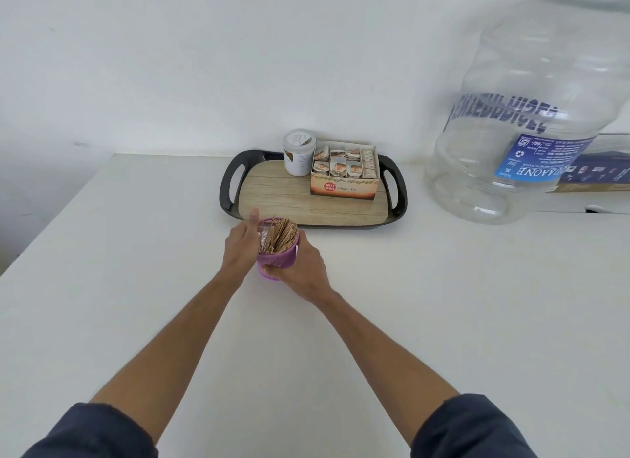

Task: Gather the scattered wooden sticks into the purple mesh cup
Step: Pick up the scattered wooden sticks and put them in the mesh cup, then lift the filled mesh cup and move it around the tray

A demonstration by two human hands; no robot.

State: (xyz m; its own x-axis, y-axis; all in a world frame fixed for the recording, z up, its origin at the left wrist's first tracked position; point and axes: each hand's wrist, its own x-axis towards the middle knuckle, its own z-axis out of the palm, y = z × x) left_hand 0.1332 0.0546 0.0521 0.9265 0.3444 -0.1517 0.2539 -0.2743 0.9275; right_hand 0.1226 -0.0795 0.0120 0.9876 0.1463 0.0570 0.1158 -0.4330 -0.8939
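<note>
Gripping purple mesh cup [276, 257], right hand [304, 271]; fingers apparently curled.

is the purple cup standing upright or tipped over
Tilted, not flat on the table. The purple mesh cup leans with its mouth facing the camera, sticks inside, held between both hands.

Bare white table [443, 304] left and right; tray [227, 185] just behind, big bottle [511, 133] far right
</note>
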